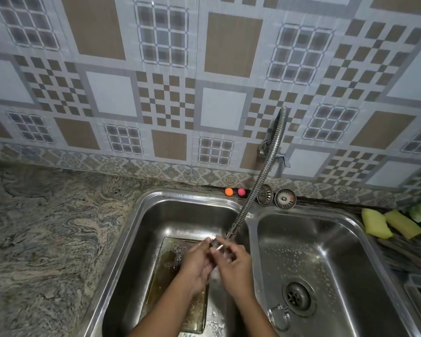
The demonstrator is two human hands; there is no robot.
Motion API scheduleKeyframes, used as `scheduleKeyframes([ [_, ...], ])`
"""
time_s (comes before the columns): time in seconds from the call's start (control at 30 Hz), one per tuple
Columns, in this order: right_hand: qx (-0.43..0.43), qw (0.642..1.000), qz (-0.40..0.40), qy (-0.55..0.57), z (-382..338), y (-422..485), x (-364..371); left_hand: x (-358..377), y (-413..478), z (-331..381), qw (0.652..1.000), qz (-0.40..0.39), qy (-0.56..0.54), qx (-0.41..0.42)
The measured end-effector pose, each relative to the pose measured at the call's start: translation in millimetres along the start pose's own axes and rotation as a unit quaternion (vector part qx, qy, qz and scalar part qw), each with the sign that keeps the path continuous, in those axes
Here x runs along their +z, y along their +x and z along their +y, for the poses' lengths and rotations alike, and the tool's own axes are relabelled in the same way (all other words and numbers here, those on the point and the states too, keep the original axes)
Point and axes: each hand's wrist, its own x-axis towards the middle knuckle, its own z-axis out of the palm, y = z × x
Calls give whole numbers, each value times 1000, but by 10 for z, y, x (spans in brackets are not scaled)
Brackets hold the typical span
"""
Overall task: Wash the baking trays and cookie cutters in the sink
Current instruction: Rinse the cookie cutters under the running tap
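My left hand (197,266) and my right hand (235,263) meet over the left sink basin (141,239), just under the nozzle of the flexible metal tap (260,178). Both hands hold a small metal cookie cutter (215,244) between the fingertips; it is mostly hidden and blurred. A rectangular baking tray (165,266) with brownish water and suds lies on the basin floor below the hands. Another metal cutter (278,314) lies in the right basin (326,242) near the drain.
Two strainer plugs (276,197) stand on the sink's back rim beside an orange ball (229,191) and a pink ball (241,191). Yellow sponges (390,223) lie on the right counter. A marbled stone counter (46,239) spreads to the left. The tiled wall rises behind.
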Motion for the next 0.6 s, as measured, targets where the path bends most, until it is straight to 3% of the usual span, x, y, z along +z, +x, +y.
scheduleKeyframes([
  [0.07, -44, 998, -14, -44, 20, -43, 56, 2, -6, 6, 999, -21, -19, -34],
  [0.27, -36, 993, 54, -99, 96, 153, 89, -11, -118, -160, 992, -35, 73, -98],
  [0.4, -38, 984, 31, -170, 228, 156, 135, 49, -35, -81, 997, -40, -7, -64],
  [0.5, 21, 997, 49, -64, 239, 62, 112, 131, -52, 91, 997, -37, -64, -15],
  [0.6, 206, 966, 66, 139, 69, 49, 103, 192, -127, 135, 996, -24, 46, 68],
])
